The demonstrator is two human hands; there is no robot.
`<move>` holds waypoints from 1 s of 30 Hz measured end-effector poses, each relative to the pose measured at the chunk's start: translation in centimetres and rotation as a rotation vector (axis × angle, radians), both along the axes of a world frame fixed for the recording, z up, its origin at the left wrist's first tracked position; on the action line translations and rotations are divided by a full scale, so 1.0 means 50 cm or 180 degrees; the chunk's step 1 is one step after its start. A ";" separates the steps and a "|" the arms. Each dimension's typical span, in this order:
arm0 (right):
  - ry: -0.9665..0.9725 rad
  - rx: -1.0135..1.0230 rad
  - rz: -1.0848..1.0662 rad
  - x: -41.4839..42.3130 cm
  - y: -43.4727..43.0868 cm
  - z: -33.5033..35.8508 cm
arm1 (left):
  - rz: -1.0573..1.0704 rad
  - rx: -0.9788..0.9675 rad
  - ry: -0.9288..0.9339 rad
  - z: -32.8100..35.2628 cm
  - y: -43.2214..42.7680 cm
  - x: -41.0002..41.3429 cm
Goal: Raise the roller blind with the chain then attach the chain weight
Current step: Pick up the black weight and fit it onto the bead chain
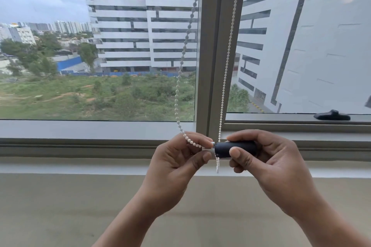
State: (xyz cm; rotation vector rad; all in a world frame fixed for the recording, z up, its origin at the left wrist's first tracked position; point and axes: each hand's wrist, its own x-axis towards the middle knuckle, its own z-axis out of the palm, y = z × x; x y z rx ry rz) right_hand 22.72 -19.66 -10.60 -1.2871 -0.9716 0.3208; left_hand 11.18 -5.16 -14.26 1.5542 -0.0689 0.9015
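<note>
Chain (226,70): white beads, two strands hung before the window mullion (216,46), bottom end at the hands; no blind showed.
Left hand (176,164): pinched the left strand and a white insert.
Right hand (271,162): clamped on the dark chain weight (236,147), held level.
Risk: beads likely slip free if the insert enters crooked.
Around: black window handle (332,115), well apart; nothing obstructed.

Only one camera here, worn on the person's head. It faces forward and a little down, very near the window frame (217,50), with the left hand (176,168) and right hand (269,166) low at centre.
</note>
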 end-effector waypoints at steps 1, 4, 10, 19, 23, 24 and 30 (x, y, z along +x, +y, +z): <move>0.0043 0.0046 0.0006 0.000 0.000 0.002 | 0.0028 0.0059 0.0013 -0.001 -0.001 0.000; 0.0084 0.0092 0.0024 -0.001 -0.001 0.004 | 0.0041 0.0054 -0.0007 -0.001 -0.004 0.000; 0.0158 0.0145 -0.0001 -0.003 -0.001 0.001 | -0.0014 -0.0106 -0.0099 0.005 -0.013 0.001; 0.0140 0.0202 0.0026 -0.004 -0.002 0.000 | 0.0159 -0.0002 -0.0313 0.002 -0.015 0.002; 0.0000 0.0189 0.0069 -0.004 -0.003 0.002 | 0.0271 0.0036 -0.0392 0.005 -0.015 -0.002; -0.0010 0.0198 0.0085 -0.005 -0.003 0.003 | 0.0314 0.0059 -0.0404 0.006 -0.015 -0.003; 0.0013 0.0325 0.0065 -0.008 -0.003 0.006 | 0.0492 0.0222 -0.0285 0.011 -0.018 -0.013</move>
